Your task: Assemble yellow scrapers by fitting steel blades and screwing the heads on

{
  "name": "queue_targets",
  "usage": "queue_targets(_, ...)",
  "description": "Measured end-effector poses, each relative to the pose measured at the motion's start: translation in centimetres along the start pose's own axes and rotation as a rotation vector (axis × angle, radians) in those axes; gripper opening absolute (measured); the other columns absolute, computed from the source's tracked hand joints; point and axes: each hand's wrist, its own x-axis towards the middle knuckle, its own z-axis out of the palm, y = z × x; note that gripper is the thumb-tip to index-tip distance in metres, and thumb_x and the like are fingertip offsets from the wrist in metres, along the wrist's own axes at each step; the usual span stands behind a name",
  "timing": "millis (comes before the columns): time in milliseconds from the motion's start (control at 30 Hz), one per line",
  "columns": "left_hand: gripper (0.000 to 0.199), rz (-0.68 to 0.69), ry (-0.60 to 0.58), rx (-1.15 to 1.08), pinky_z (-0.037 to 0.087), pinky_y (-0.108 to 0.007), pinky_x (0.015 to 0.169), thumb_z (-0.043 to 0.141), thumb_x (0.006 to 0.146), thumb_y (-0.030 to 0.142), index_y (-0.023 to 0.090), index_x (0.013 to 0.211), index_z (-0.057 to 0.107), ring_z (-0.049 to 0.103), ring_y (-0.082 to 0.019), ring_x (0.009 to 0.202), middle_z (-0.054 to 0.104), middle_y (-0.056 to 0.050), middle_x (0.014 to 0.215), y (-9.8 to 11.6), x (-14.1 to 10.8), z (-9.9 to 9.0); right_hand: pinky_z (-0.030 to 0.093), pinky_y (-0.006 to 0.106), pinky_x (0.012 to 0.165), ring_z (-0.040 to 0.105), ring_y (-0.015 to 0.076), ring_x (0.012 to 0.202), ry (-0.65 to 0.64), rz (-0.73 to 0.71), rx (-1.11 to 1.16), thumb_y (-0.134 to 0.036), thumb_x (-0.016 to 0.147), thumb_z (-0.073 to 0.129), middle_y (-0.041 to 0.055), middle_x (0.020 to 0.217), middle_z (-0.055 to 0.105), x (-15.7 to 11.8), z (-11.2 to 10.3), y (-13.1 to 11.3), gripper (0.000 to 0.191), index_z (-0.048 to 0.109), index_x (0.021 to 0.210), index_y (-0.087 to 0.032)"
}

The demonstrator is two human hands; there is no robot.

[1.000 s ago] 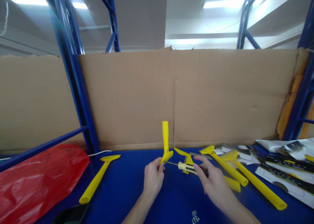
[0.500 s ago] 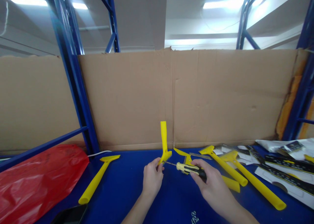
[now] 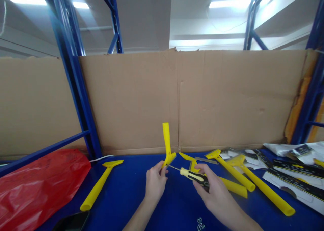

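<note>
My left hand [image 3: 155,181] pinches the head of a yellow scraper [image 3: 166,140], whose tubular handle points upward. In my right hand [image 3: 215,190] is a screwdriver [image 3: 193,176] with a cream and black handle. Its thin shaft slants left, and the tip meets the scraper's head beside my left fingertips. Whether a screw sits under the tip is too small to tell. Just behind the screwdriver lies another yellow scraper [image 3: 234,186], partly covered by my right hand. Small metal screws [image 3: 200,223] lie at the front edge of the view.
A yellow scraper [image 3: 101,183] lies at left, near a red plastic bag [image 3: 40,187] and a dark phone [image 3: 72,221]. Two more scrapers [image 3: 268,189] and printed packaging [image 3: 298,187] are at right. Cardboard [image 3: 131,99] walls the back of the blue table [image 3: 126,194].
Both hands have shifted slightly left with the scraper and screwdriver. The scraper's handle leans a little more to the left, and the screwdriver slopes more steeply.
</note>
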Motion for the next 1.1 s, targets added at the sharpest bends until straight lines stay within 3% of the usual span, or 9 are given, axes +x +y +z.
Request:
queue_targets(100, 0.027, 0.026, 0.0, 0.007, 0.055, -0.017, 0.054, 0.047, 0.084, 0.008, 0.016, 0.102, 0.066, 0.07, -0.015, 0.081, 0.074, -0.003, 0.086, 0.0, -0.1, 0.0, 0.034, 0.024, 0.047, 0.046, 0.0138, 0.05, -0.053, 0.023, -0.001, -0.032, 0.083, 0.046, -0.0037, 0.058, 0.051, 0.0, -0.3, -0.4, 0.012, 0.053, 0.079, -0.023)
queue_targets(200, 0.027, 0.068, 0.019, -0.008, 0.056, -0.019, 0.055, 0.046, 0.084, 0.009, 0.016, 0.101, 0.067, 0.07, -0.016, 0.08, 0.073, -0.003, 0.084, 0.1, -0.1, -0.1, 0.029, 0.023, 0.045, 0.04, 0.0117, 0.047, -0.051, 0.081, 0.09, -0.035, 0.082, 0.046, -0.0057, 0.053, 0.045, -0.1, 0.0, -0.6, 0.016, 0.052, 0.075, -0.022)
queue_targets(333, 0.026, 0.108, 0.057, -0.037, 0.058, -0.022, 0.055, 0.047, 0.084, 0.01, 0.016, 0.099, 0.067, 0.07, -0.017, 0.078, 0.073, -0.003, 0.081, 0.3, -0.2, -0.2, 0.03, 0.022, 0.044, 0.041, 0.0096, 0.045, -0.033, 0.186, 0.284, -0.037, 0.078, 0.048, -0.0047, 0.053, 0.051, 0.1, 0.8, -0.3, 0.019, 0.049, 0.069, -0.021)
queue_targets(500, 0.025, 0.144, 0.061, -0.032, 0.058, -0.021, 0.056, 0.048, 0.084, 0.01, 0.018, 0.097, 0.068, 0.07, -0.016, 0.076, 0.073, 0.0, 0.078, 0.2, -0.2, -0.3, 0.014, 0.018, 0.029, 0.021, 0.0035, 0.027, -0.124, 0.492, 0.601, -0.046, 0.076, 0.044, -0.0055, 0.046, 0.054, 0.6, 1.2, 0.2, 0.025, 0.045, 0.072, -0.022)
queue_targets(567, 0.024, 0.14, 0.046, -0.046, 0.058, -0.021, 0.055, 0.048, 0.084, 0.011, 0.018, 0.094, 0.068, 0.071, -0.017, 0.076, 0.073, 0.0, 0.076, 0.3, -0.2, -0.2, 0.013, 0.017, 0.028, 0.021, 0.0025, 0.025, -0.129, 0.529, 0.664, -0.046, 0.074, 0.045, -0.0048, 0.046, 0.056, 0.7, 1.2, 0.2, 0.025, 0.044, 0.072, -0.021)
queue_targets(700, 0.021, 0.058, 0.081, -0.194, 0.059, -0.024, 0.055, 0.051, 0.083, 0.011, 0.014, 0.096, 0.067, 0.071, -0.019, 0.076, 0.073, -0.004, 0.081, 0.7, -0.1, 0.0, 0.017, 0.017, 0.028, 0.028, 0.0039, 0.025, -0.102, 0.481, 0.582, -0.049, 0.073, 0.048, -0.0063, 0.05, 0.055, 0.7, 1.4, 0.5, 0.027, 0.045, 0.076, -0.022)
queue_targets(767, 0.02, 0.011, 0.126, -0.283, 0.06, -0.026, 0.055, 0.053, 0.082, 0.01, 0.012, 0.098, 0.065, 0.071, -0.019, 0.075, 0.073, -0.006, 0.084, 0.9, 0.1, 0.0, 0.023, 0.019, 0.031, 0.034, 0.0059, 0.029, -0.088, 0.375, 0.465, -0.047, 0.076, 0.047, -0.0065, 0.054, 0.055, 0.7, 1.5, 0.9, 0.025, 0.047, 0.081, -0.023)
queue_targets(900, 0.019, -0.027, 0.234, -0.367, 0.06, -0.027, 0.056, 0.055, 0.081, 0.007, 0.01, 0.096, 0.065, 0.071, -0.019, 0.072, 0.073, -0.008, 0.083, 0.9, 0.6, -0.7, 0.037, 0.024, 0.048, 0.052, 0.0142, 0.051, -0.084, 0.052, 0.074, -0.037, 0.084, 0.045, -0.0037, 0.06, 0.055, 0.4, 1.0, 1.4, 0.017, 0.054, 0.09, -0.023)
queue_targets(1100, 0.019, 0.075, 0.29, -0.327, 0.06, -0.028, 0.063, 0.057, 0.079, 0.012, 0.011, 0.096, 0.066, 0.071, -0.02, 0.076, 0.073, -0.006, 0.08, 0.7, 0.7, -1.2, 0.045, 0.032, 0.074, 0.063, 0.0227, 0.087, -0.158, -0.066, -0.216, -0.029, 0.087, 0.045, 0.0049, 0.095, 0.067, 0.3, 0.6, 2.4, 0.02, 0.054, 0.104, -0.024)
